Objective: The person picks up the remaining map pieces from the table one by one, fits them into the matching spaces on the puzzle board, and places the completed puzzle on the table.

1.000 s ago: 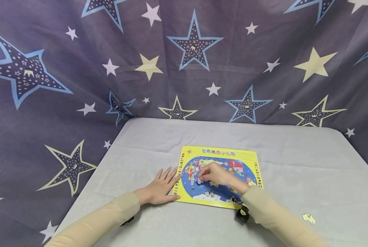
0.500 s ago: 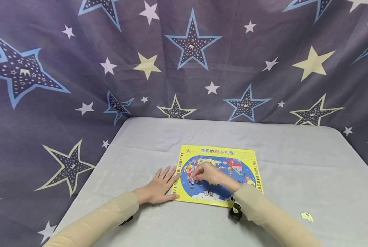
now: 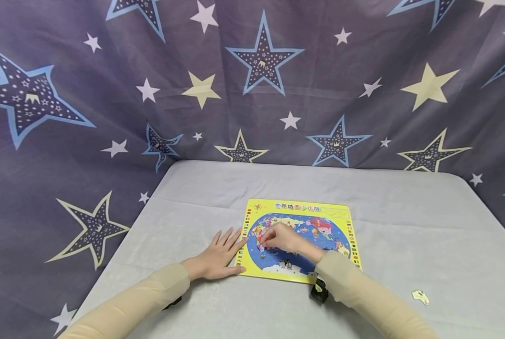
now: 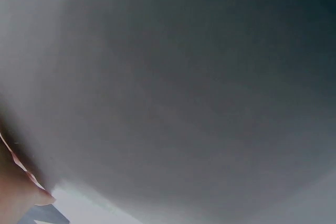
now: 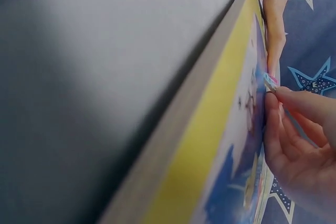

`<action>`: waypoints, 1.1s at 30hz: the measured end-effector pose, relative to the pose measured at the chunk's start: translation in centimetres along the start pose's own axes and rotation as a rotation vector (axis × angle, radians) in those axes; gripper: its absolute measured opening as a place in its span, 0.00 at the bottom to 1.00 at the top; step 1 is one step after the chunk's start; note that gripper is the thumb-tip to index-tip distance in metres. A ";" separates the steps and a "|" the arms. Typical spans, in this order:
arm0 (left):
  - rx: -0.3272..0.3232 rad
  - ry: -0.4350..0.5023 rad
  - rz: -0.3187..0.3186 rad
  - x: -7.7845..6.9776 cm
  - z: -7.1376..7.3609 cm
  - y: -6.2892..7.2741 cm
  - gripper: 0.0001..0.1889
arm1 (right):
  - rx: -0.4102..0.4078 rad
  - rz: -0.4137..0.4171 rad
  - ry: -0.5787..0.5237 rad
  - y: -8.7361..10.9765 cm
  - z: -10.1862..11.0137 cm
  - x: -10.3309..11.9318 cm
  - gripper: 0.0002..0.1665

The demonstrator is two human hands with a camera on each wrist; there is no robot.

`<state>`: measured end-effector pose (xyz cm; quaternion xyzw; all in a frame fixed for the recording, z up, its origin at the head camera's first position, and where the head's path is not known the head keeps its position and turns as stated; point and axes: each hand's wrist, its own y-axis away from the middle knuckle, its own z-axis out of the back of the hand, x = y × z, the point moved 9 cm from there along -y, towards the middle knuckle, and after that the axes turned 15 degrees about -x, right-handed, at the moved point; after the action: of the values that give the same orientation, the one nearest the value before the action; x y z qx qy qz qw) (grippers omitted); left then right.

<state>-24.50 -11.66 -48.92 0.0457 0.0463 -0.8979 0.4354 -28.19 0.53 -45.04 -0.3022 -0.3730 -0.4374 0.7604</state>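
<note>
A yellow-bordered world map puzzle board (image 3: 341, 212) lies on the table in the head view. My left hand (image 3: 216, 260) rests with fingers spread at its left edge, fingertips and thumb on the border. Over the left part of the map, my right hand (image 3: 280, 237) pinches a small puzzle piece between thumb and forefinger. In the right wrist view this puzzle piece (image 5: 270, 81) shows blue and pink colours, close against the board face; whether it sits in a recess cannot be told. The left wrist view catches mostly grey cloth and a bit of hand.
A loose pale yellow puzzle piece (image 3: 420, 296) lies on the grey tablecloth (image 3: 210, 188) to the right of the board. A star-patterned curtain (image 3: 286, 113) hangs behind and at the left. A black wrist device (image 3: 319, 291) sits under the right sleeve.
My right hand has moved a little left across the map with the puzzle piece, which was visible under its fingertips earlier. My left hand has stayed at the board's edge.
</note>
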 end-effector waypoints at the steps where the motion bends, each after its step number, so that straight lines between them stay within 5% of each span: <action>1: 0.000 0.001 0.000 0.0 0.0 0.0 0.42 | -0.004 0.006 0.009 0.0 0.0 0.0 0.06; 33: -0.014 0.013 -0.006 -0.1 0.2 0.1 0.42 | -0.065 0.083 0.133 0.1 -0.6 1.0 0.03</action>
<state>-24.42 -11.66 -48.76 0.0484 0.0556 -0.8985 0.4328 -27.57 -0.33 -44.56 -0.3123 -0.2945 -0.4363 0.7908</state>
